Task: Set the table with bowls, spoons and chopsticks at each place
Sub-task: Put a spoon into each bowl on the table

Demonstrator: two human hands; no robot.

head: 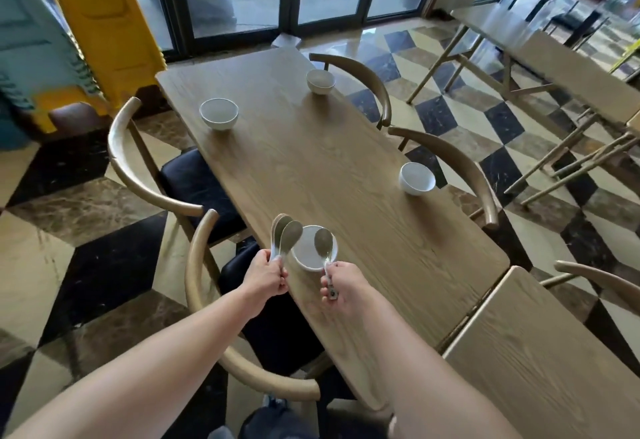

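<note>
Several white bowls stand on the long wooden table (332,175): one near me (306,255), one at the far left (219,113), one at the far right (320,81) and one at the right edge (416,178). My left hand (266,274) grips a bunch of white ceramic spoons (284,237) by their handles, just left of the near bowl. My right hand (341,282) holds a single spoon (324,242) whose head hangs over the near bowl. No chopsticks are in view.
Curved wooden chairs with black seats (194,178) line both long sides of the table. A second table (540,362) butts against the near right end. Another table (554,57) stands at the far right. Yellow and teal stacked items (100,22) stand at the far left by glass doors.
</note>
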